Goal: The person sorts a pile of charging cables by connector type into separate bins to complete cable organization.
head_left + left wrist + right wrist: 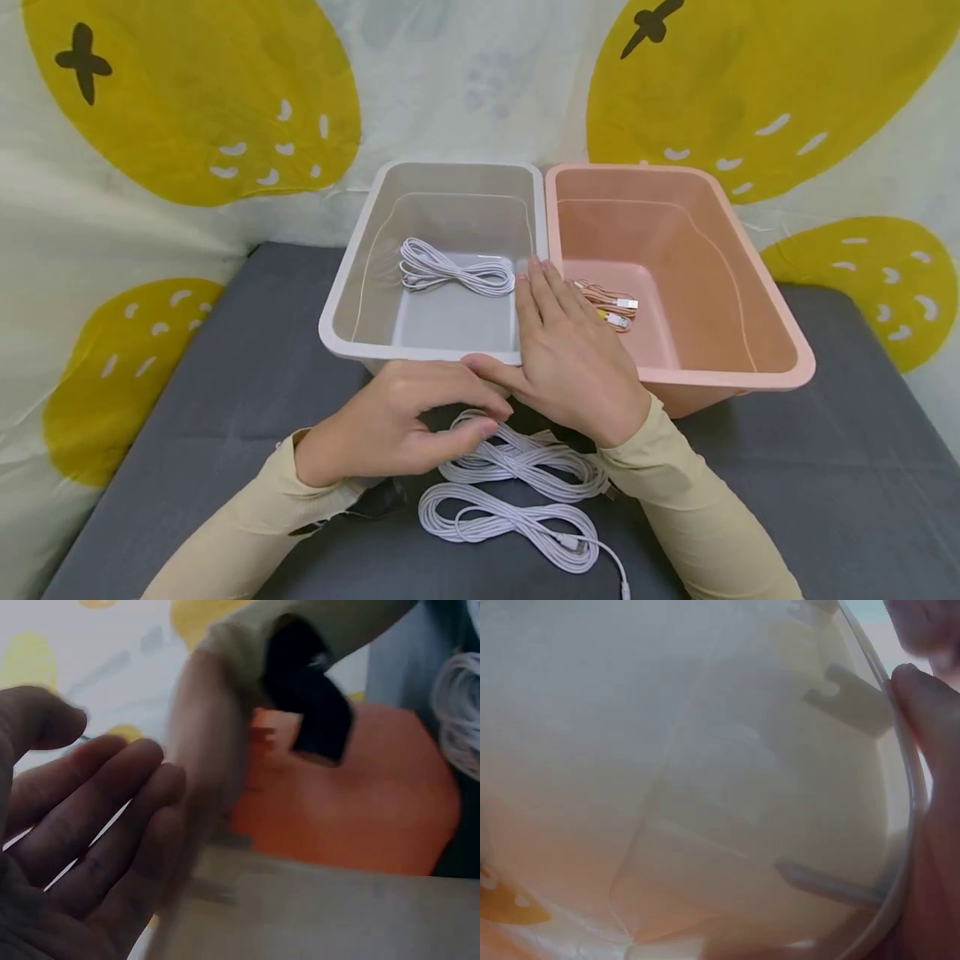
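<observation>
Left hand (390, 425): lower centre of the head view, palm down, fingers loosely curved and reaching right, their tips over the top loop of the nearer white cable bundle (525, 458). Whether the tips had pinched the loop could not be told; the left wrist view showed the fingers (90, 817) straight and relaxed, holding nothing visible.

Right hand (570, 350): centre of frame, fingers straight and pressed together, laid flat across the meeting rims of the two bins, thumb (491, 367) stretched left along the grey bin's front rim. The right wrist view showed only pale plastic close up.

Step, as judged: sorting cables by colour into bins, at the start of a pick. The next move would call for a firm pinch on the bundle's waist so the loops lift together, with the right hand steadying the bins.

Nearer white cable bundle: on the dark grey mat (225, 392), just below both hands, partly under them.

Second white cable bundle (510, 525): lower centre, touching the first, plug end trailing toward the bottom edge.

Grey bin (352, 283): upper centre, holding one white coiled cable (450, 271).

Pink bin (757, 283): right of it, touching, holding a pinkish cable (611, 304).
</observation>
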